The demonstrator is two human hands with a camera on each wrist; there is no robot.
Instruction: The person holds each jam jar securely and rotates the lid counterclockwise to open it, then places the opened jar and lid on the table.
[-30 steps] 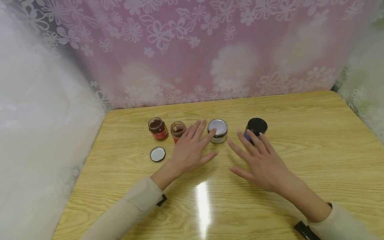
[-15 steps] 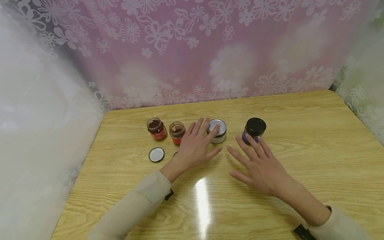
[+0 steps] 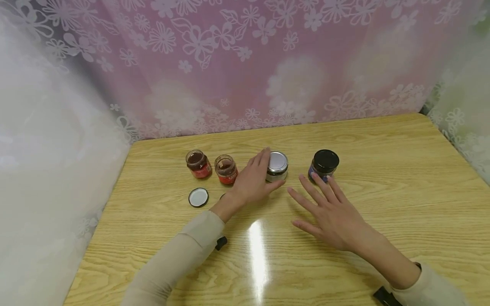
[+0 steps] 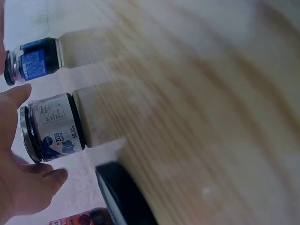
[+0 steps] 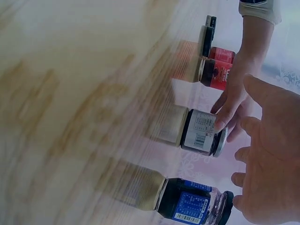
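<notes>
A small jar with a silver lid (image 3: pixel 277 165) stands mid-table. My left hand (image 3: pixel 268 171) wraps round it, fingers on its far left side and thumb on the near side; the left wrist view shows the jar (image 4: pixel 54 126) between thumb and fingers (image 4: pixel 28 187). To the right stands a blue-labelled jar with a black lid (image 3: pixel 325 164). My right hand (image 3: pixel 317 199) lies flat with fingers spread, their tips just short of that jar. The right wrist view shows both jars (image 5: pixel 201 132) (image 5: pixel 192 204) lined up.
Two lidless red-labelled jars (image 3: pixel 198 164) (image 3: pixel 226 169) stand left of my left hand. A white lid (image 3: pixel 198 197) lies in front of them, and a dark lid (image 3: pixel 222 196) peeks out beside my left wrist. Flowered curtains close off the back and the left side.
My left hand has moved forward and right, and its spread fingers have curled round the silver-lidded jar. The right hand has barely moved.
</notes>
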